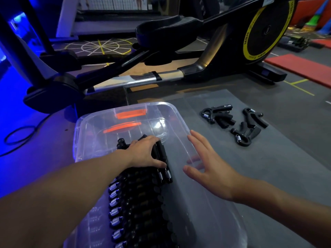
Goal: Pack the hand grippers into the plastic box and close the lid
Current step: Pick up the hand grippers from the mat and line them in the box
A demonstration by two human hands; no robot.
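Now our left hand (143, 153) is down inside the box (93, 126), fingers and thumb curled round a couple of black grippers (162, 154) at the far end of a packed row (139, 203). That row runs along the box floor toward us, springs on its left side. Our right hand (209, 169) is flat, fingers straight and spread, palm down at the box's right rim; we cannot tell whether it touches the plastic. The clear box stands open on a grey mat (268, 167), with orange patches (130, 113) showing at its far end. A few loose grippers (236, 122) lie in a cluster on the mat, right of the box and apart from it. Farther off stands a black exercise machine (232, 51) with a yellow-ringed wheel; a cable (18, 135) loops on the floor at left.
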